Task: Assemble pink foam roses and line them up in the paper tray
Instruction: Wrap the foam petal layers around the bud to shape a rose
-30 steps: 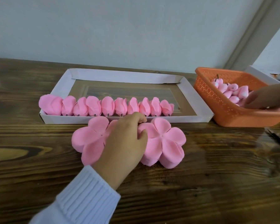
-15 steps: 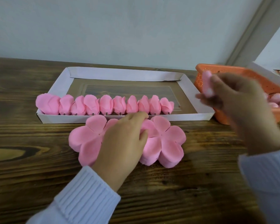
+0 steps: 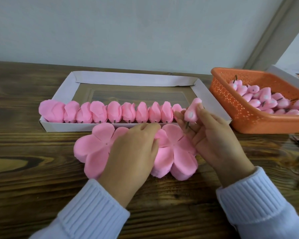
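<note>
Counter (image 3: 33,169): dark wood grain, carrying all items.

Paper tray (image 3: 64,90): white, shallow, set towards the back. The finished roses (image 3: 110,112) stand in one row along its near wall, touching side by side. The row starts at the left end and stops short of the right end.

Left petal stack (image 3: 93,145): flat pink foam flower shapes, on the counter just in front of the tray.

Left hand (image 3: 131,152): palm down across the gap between the two stacks, fingertips near the tray's front wall, thumb against the right petal stack (image 3: 178,156). Whether it pinches a petal or only presses cannot be told.

Right hand (image 3: 214,140): raised over the tray's near right corner, thumb and fingers gripping a foam bud (image 3: 192,109). The bud's dark stem points down.

Orange basket (image 3: 231,107): perforated plastic, right of the tray, holding a heap of loose buds (image 3: 266,100).

Both wrists show white ribbed cuffs.
</note>
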{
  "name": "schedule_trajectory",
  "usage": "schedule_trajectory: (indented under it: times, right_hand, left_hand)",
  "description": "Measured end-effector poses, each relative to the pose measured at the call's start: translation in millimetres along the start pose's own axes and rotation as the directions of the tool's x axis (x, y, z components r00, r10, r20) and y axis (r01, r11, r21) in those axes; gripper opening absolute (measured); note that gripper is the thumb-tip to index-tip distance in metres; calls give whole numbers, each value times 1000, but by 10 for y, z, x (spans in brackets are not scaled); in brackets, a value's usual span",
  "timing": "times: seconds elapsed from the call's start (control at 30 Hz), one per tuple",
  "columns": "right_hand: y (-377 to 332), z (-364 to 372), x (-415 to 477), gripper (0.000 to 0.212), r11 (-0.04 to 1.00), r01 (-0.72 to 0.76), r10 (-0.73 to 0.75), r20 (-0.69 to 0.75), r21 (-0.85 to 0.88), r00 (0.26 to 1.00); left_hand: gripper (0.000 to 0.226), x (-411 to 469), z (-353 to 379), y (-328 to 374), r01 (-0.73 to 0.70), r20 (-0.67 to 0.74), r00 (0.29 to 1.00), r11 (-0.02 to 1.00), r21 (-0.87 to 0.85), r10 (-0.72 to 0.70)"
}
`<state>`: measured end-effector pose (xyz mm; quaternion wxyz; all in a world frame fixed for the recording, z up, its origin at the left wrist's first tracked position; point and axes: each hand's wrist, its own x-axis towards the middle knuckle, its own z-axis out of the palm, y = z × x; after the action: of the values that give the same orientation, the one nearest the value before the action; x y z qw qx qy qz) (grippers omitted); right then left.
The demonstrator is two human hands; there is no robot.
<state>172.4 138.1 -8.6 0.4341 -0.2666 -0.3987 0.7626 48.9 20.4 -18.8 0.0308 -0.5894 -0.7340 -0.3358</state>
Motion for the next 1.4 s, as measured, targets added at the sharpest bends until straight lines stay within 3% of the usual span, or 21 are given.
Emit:
schedule_trajectory:
  times: [0.2, 0.47, 0.7, 0.83, 0.93, 1.1, 1.3, 1.4]
  right_hand:
    - [-13, 0, -9, 30, 1000, -12, 12, -7, 0, 1000]
    - [-7, -8, -14, 32, 998, 64, -63, 59, -13, 996]
    - [-2, -28, -52, 22, 934, 299, -282, 113, -197, 953]
    - [21, -25, -61, 14, 843, 422, -382, 182, -334, 906]
    - [35, -8, -94, 23, 807, 461, -387, 259, -369, 885]
    - [79, 17, -139, 16, 704, 505, -385, 329, -499, 862]
    - [97, 36, -173, 11, 663, 536, -368, 395, -523, 842]
    - [102, 37, -179, 12, 640, 555, -370, 420, -532, 829]
  left_hand:
    - [7, 5, -5, -3, -16, -13, 1000, 1000, 15, 16]
    - [7, 8, -4, -34, -77, -70, 995, 997, -6, 76]
    - [12, 10, -15, -27, 18, -139, 989, 959, -284, -60]
    - [23, 30, -15, -54, 175, -71, 967, 839, -515, -245]
    - [14, 47, 4, -72, 267, 0, 940, 740, -618, -340]
    - [8, 63, 24, -81, 412, 130, 865, 537, -737, -485]
    - [10, 83, 29, -66, 467, 245, 813, 340, -816, -528]
    - [11, 86, 38, -55, 462, 242, 804, 315, -829, -543]
